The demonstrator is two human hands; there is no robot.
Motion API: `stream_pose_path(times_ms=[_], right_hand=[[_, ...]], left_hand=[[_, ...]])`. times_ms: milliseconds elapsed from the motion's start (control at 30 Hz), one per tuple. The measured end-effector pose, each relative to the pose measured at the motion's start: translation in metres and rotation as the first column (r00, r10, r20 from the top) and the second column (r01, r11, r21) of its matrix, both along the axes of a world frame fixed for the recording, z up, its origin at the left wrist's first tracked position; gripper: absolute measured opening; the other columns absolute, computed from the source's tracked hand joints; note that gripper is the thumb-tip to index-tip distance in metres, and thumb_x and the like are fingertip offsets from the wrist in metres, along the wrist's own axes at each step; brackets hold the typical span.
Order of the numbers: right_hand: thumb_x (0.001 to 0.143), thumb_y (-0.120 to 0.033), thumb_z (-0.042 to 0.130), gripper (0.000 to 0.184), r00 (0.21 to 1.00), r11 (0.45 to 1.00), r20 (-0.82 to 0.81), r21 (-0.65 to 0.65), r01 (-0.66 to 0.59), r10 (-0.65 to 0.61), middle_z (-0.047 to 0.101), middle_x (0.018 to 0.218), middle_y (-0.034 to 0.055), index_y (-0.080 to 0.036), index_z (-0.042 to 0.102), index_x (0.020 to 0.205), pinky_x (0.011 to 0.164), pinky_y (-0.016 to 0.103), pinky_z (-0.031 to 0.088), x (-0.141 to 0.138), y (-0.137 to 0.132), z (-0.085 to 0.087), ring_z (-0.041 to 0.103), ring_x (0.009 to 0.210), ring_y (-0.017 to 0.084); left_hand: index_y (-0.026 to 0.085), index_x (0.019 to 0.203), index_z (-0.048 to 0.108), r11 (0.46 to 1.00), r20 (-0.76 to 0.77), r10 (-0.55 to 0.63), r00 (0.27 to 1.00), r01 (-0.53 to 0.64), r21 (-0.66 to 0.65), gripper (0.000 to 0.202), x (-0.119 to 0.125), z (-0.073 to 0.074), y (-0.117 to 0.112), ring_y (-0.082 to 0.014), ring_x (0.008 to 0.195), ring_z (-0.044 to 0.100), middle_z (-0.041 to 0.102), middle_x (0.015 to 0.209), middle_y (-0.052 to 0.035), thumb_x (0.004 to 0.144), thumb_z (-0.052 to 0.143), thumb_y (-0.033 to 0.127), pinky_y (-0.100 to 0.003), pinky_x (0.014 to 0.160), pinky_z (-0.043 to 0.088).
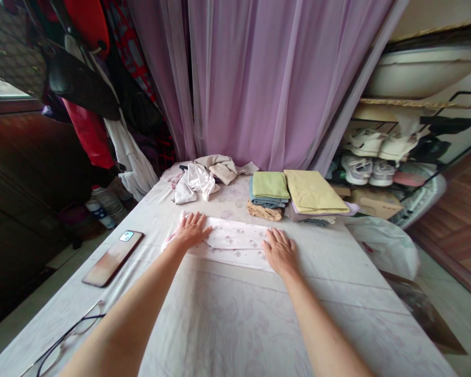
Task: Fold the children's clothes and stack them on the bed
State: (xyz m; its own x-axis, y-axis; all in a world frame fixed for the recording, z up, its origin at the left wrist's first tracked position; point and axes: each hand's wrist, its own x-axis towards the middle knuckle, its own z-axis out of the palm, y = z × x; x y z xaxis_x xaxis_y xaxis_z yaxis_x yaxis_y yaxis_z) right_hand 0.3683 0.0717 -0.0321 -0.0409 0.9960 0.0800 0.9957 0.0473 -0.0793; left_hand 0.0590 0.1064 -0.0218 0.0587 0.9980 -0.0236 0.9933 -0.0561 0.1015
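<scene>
A pale pink printed garment [231, 241] lies flat on the cloth-covered table [227, 314], folded into a long strip. My left hand [191, 230] rests palm down on its left end with the fingers spread. On the right end lies my right hand [280, 251], also flat, fingers a little apart. Beyond them, to the right, stand two stacks of folded cloth: one topped by a green piece [270, 185], the other by a yellow piece [316, 192]. A loose heap of light clothes [204, 175] lies at the far left of the table.
A phone [113, 259] and a pair of glasses [63, 337] lie along the left edge. Purple curtains [251, 78] hang behind the table. Bags and clothes [86, 84] hang at left. A rack with shoes [369, 170] stands at right, near a white plastic bag [384, 246].
</scene>
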Motion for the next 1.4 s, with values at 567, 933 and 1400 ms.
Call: stream_pose_path(times_ms=[567,933,1400], right_hand=[[0.093,-0.033,0.041,0.042,0.978,0.945,-0.198,0.302,0.123,-0.063,0.056,0.135,0.0155,-0.015,0.061,0.126,0.098,0.037,0.037,0.013,0.005,-0.021,0.052,0.118,0.027],[0.093,-0.034,0.038,0.042,0.941,0.948,-0.223,0.137,0.288,-0.253,0.058,0.134,0.0155,-0.014,0.061,0.123,0.100,0.042,0.035,0.010,-0.001,-0.004,0.051,0.121,0.029],[0.086,-0.033,0.054,0.042,0.910,1.000,-0.414,-0.017,-0.010,0.002,0.071,0.117,0.0040,-0.025,0.065,0.126,0.091,0.032,0.048,0.072,0.058,0.000,0.063,0.108,0.022]], left_hand=[[0.017,0.127,0.060,0.929,0.037,0.366,0.930,-0.367,0.039,0.049,-0.050,0.031,-0.039,-0.0329,0.116,0.059,0.064,0.126,-0.0166,0.093,0.043,0.049,-0.042,0.096,0.044],[0.022,0.142,0.047,0.948,0.191,-0.307,0.932,0.282,0.150,0.057,0.077,-0.001,-0.096,-0.0310,0.145,0.029,0.042,0.153,-0.0100,0.090,0.055,0.044,-0.053,0.119,0.020],[0.021,0.124,0.060,0.880,0.164,-0.473,0.866,0.453,0.145,0.036,0.155,0.016,-0.086,-0.0264,0.128,0.050,0.056,0.139,-0.0097,0.090,0.056,0.033,-0.044,0.110,0.038]])
